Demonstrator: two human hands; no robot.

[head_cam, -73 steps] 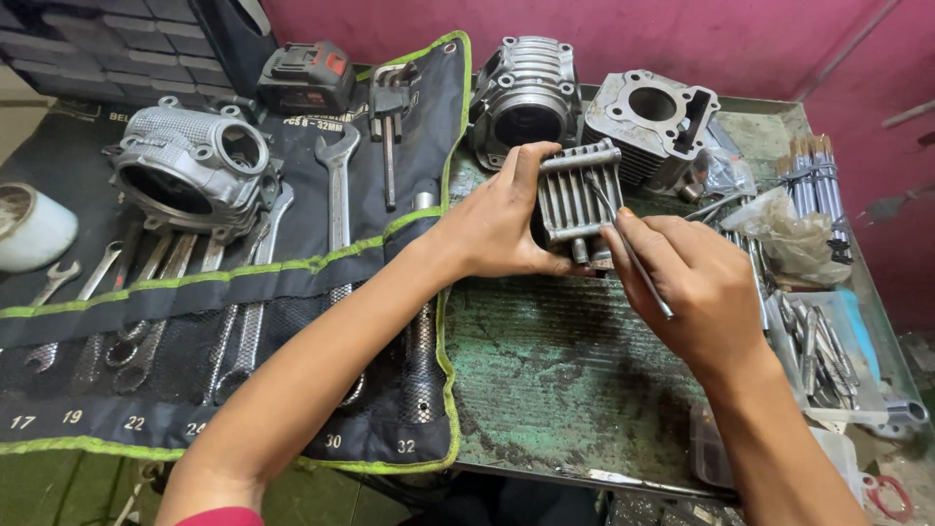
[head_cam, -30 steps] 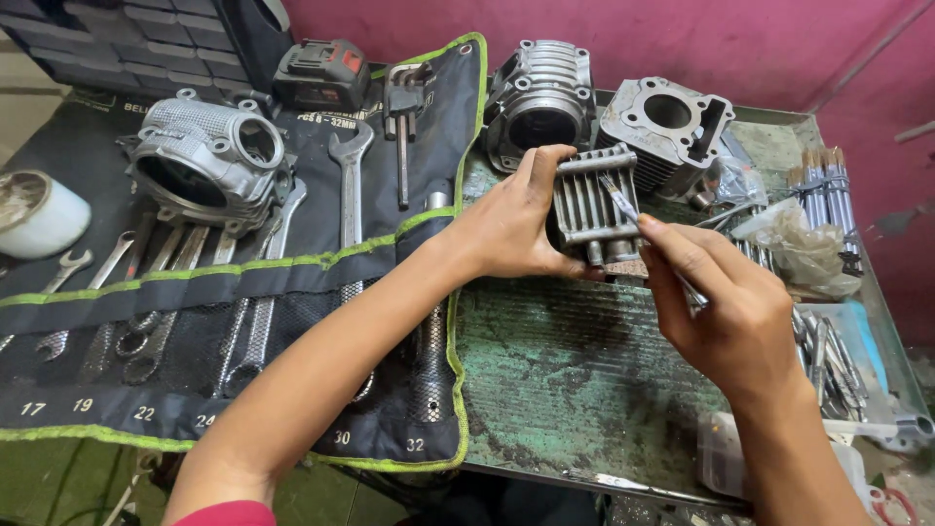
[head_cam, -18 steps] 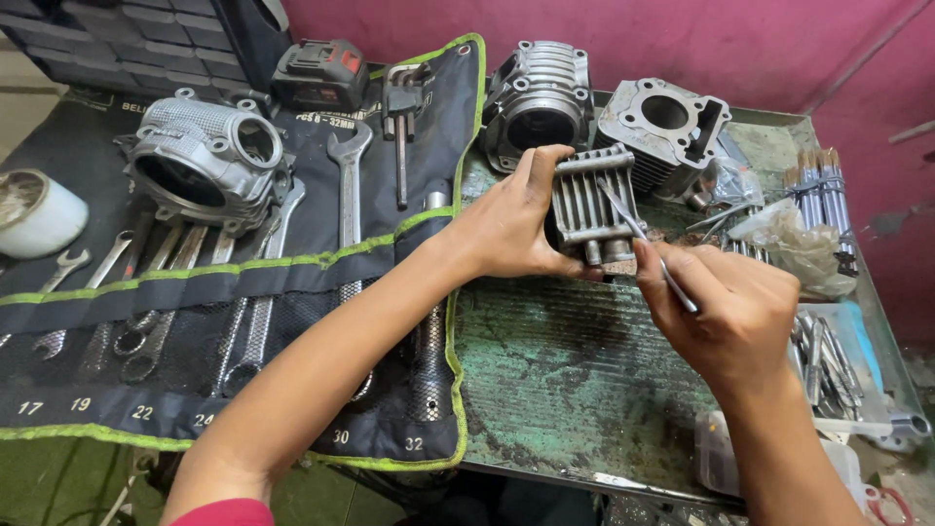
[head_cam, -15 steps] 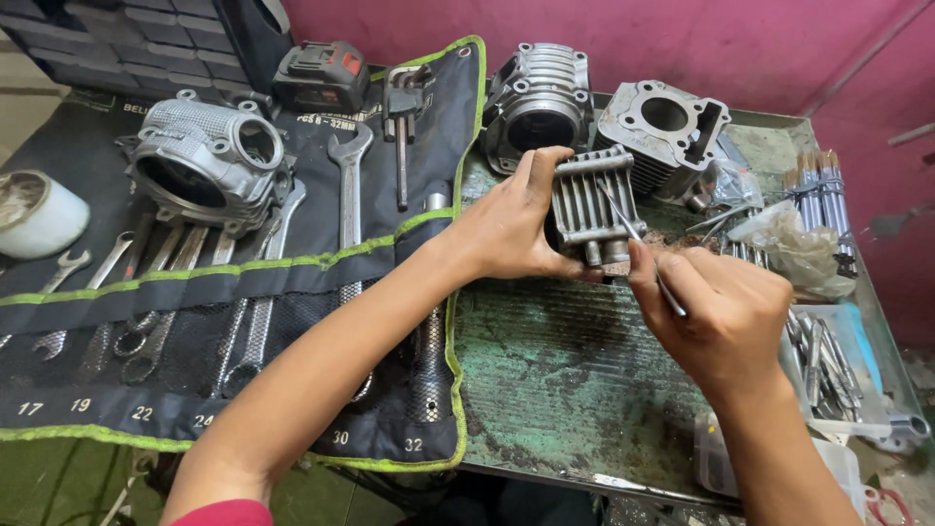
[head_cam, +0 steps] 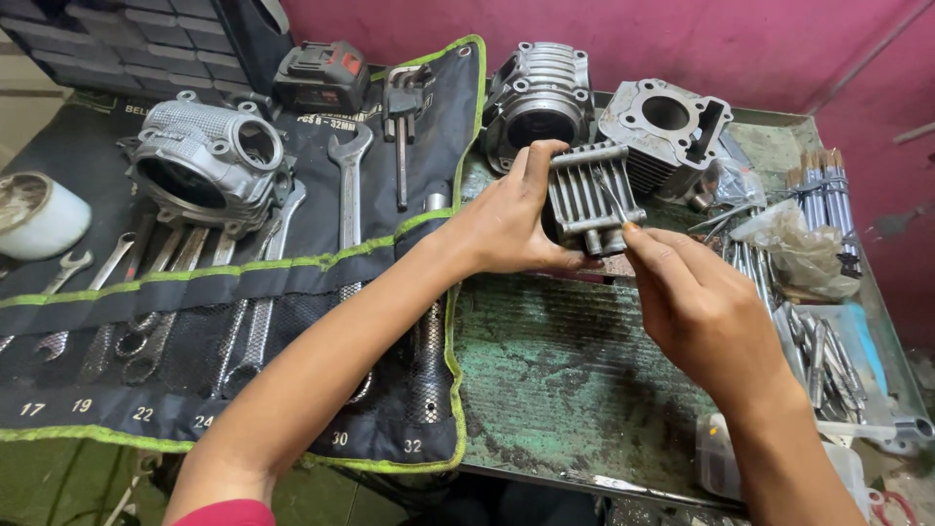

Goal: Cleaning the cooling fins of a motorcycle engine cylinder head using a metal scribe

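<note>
The left hand (head_cam: 506, 219) is gripping a small finned metal block (head_cam: 592, 198), fingers wrapping round its left side and thumb reaching over the top, and is holding it up just above the desk (head_cam: 565, 370), a little right of the middle of the scene. The right hand (head_cam: 701, 312) is coming in from the near right with its fingers pinching a thin metal pick (head_cam: 614, 193), whose tip is lying across the fins on the block's face. Just beyond the block, on the far side of the desk, two larger engine cylinders are standing: a round finned one (head_cam: 541, 93) to the left and a squarer one with an open bore (head_cam: 667, 122) to the right. To the left a black tool roll with green edging (head_cam: 243, 292) is lying spread open, its pockets carrying a row of spanners (head_cam: 175, 331). On the far part of the roll a silver engine head (head_cam: 209, 166) is resting, with a big open spanner (head_cam: 349, 190) just right of it and a black battery pack (head_cam: 321, 76) beyond. A white cup (head_cam: 39, 216) is sitting at the far left edge. At the right side of the desk a bundle of long steel studs (head_cam: 823, 190) and a crumpled plastic bag (head_cam: 794, 244) are lying close together
</note>
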